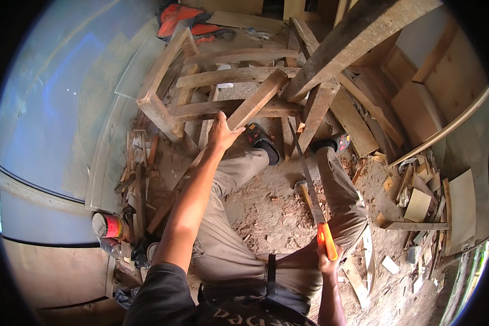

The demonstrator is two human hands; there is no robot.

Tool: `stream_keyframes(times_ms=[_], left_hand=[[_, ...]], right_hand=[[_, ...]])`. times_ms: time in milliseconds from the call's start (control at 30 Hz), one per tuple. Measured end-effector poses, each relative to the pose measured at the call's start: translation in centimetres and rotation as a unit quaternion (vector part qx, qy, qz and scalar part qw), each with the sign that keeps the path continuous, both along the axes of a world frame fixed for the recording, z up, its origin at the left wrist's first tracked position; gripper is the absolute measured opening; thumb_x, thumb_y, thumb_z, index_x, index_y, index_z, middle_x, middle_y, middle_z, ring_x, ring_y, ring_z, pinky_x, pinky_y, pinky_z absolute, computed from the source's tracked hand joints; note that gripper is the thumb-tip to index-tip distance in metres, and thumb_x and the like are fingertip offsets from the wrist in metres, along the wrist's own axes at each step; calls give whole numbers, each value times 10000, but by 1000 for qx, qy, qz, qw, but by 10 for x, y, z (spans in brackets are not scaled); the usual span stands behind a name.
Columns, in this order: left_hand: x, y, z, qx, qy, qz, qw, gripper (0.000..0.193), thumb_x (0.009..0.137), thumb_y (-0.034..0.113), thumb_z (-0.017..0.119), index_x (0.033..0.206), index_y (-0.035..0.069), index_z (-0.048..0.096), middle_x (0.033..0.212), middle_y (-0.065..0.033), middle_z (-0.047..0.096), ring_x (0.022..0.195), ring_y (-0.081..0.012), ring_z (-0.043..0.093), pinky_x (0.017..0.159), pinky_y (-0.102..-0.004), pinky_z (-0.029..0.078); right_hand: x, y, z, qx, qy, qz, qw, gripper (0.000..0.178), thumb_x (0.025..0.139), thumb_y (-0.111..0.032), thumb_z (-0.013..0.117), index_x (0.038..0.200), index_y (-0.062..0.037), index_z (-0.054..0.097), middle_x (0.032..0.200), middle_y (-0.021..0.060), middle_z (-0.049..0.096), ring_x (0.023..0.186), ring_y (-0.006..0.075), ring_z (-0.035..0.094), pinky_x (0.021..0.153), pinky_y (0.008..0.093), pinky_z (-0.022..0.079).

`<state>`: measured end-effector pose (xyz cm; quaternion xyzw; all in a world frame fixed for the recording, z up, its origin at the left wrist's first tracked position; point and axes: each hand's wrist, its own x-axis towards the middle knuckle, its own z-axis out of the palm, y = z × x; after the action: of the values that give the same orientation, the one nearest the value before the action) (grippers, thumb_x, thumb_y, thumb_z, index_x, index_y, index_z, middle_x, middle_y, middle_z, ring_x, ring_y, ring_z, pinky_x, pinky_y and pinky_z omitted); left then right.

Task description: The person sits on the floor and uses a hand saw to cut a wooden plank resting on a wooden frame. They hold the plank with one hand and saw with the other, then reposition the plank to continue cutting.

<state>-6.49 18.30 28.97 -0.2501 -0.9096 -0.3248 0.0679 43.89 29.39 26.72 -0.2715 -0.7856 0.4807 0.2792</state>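
Sawdust and wood chips cover the dirt floor (266,212) of this messy workshop, and scrap boards lie in heaps on the right and far side.

A rough wooden frame (201,92) made of old beams stands on the floor at the far side. One slanted wooden plank (258,99) leans across it, with its long way running from near left up to far right.

The left hand (221,132) is stretched far out and is closed around the near end of that plank, holding it steady. The fingers wrap over its edge.

The right hand (327,262) stays close to the body, down low by the right knee. It is shut tight on the orange handle of a hand saw (311,187). The saw's long thin blade points away from the person, up toward the frame, and runs between the two legs. Its far tip is near the beams, just right of the plank.

So the plank lies far and a bit left of the saw hand, and the left hand is much nearer to it.

Two feet in dark sandals (262,140) rest on the floor by the frame. A red and silver tin can (107,225) stands on the near left. Something orange (182,16) lies on the far floor.
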Motion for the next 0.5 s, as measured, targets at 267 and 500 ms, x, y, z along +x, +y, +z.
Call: stream_keyframes(times_ms=[267,500], left_hand=[[6,26,7,-31,-28,19,999,1045,756,800,625,1278,-96,491,1173,-317,642,1105,-438,644,915,-483,527],[8,34,32,-19,-132,29,991,898,743,809,617,1023,-40,706,969,-295,708,961,-438,697,833,-485,553]], right_hand=[[-100,56,36,133,62,120,982,151,739,-182,616,716,-34,628,558,77,536,443,229,548,449,348,419],[-202,107,58,140,79,212,964,96,771,-68,596,698,-13,566,542,73,504,448,228,539,457,344,409]])
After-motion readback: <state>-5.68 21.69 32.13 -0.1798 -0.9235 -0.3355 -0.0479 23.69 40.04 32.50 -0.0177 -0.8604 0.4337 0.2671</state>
